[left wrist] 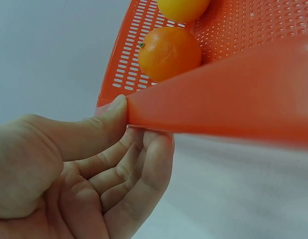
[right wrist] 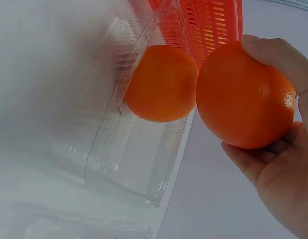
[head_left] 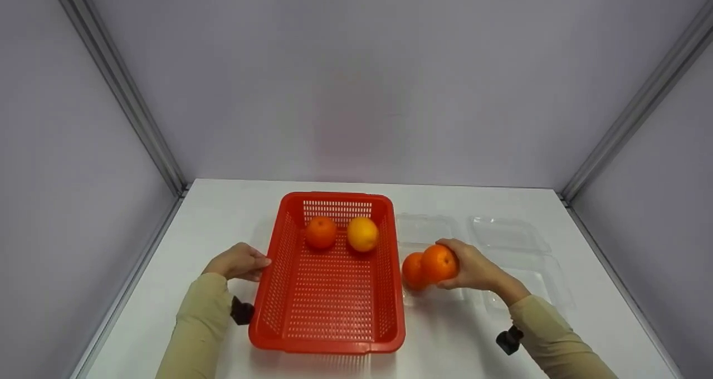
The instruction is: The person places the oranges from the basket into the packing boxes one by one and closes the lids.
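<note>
A red plastic basket (head_left: 334, 343) with slotted walls stands in the middle of the table. Inside, near its far end, lie an orange (head_left: 321, 233) and a yellow lemon-like fruit (head_left: 362, 234). My left hand (head_left: 240, 261) pinches the basket's left rim between thumb and fingers, as the left wrist view shows close up. In my right hand (head_left: 470, 267) is another orange (right wrist: 243, 97), gripped by thumb and fingers over the clear container to the basket's right. A further orange (right wrist: 161, 84) sits in that clear plastic container (right wrist: 129, 169), beside the held one.
A second clear plastic container (head_left: 509, 237) with its lid opened lies farther right on the white table (head_left: 223, 212). Pale panels (head_left: 356, 78) with metal corner posts (head_left: 122, 83) enclose the table at the back and sides.
</note>
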A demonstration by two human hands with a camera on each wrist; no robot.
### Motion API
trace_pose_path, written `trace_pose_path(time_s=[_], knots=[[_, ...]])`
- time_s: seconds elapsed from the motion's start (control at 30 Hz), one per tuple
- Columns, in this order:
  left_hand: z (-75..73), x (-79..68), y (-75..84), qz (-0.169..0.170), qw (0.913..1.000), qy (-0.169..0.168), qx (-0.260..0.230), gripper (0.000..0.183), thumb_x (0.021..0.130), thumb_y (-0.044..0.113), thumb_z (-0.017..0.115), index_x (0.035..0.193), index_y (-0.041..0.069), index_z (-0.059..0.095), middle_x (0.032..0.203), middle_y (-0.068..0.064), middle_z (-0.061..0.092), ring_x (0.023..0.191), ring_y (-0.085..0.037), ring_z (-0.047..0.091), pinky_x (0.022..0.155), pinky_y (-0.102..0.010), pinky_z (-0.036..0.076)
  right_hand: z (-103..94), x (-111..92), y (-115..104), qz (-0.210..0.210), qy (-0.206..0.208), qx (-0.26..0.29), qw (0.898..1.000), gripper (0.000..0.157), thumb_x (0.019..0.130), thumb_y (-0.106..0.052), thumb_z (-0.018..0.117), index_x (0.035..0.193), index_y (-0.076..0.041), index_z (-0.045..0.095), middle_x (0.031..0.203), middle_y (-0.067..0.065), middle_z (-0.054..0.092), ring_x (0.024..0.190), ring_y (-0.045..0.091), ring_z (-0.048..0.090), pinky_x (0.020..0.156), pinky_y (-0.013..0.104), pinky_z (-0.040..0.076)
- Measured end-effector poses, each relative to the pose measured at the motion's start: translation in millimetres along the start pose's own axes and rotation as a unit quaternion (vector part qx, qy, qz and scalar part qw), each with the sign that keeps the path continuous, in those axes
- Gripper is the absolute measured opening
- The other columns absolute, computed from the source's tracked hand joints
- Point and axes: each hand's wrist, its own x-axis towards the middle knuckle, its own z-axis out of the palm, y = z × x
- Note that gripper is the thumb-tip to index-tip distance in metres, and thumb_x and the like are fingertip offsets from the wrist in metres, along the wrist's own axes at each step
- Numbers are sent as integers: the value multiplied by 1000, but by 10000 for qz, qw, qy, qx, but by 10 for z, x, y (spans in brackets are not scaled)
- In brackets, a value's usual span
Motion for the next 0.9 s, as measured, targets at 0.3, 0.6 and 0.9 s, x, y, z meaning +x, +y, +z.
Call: trace_pose_path(time_s=[0.3,0.6,0.9], knots=[[-5,-1,0,-21,10000,36,-1,29,91,11,56,104,-14,59,72,-6,62,61,-11,60,66,-29,54,13,-16,59,83,47,-11,10000,76,62,-26,83,123,1,47,116,16,55,100,31,54,84,50,46],[-8,0,-19,78,9999,-88,-64,29,91,11,55,104,-14,58,73,-5,62,61,-10,60,67,-29,54,36,-52,117,190,-11,-37,9998,75,63,-25,82,123,3,46,115,16,55,99,31,54,83,48,46],[-13,-1,-12,127,9997,-138,-144,28,91,10,54,105,-15,57,71,-5,61,59,-9,59,66,-28,54,61,-99,200,405,9,-56,9992,76,62,-26,82,124,2,46,118,19,53,102,34,52,85,52,44]])
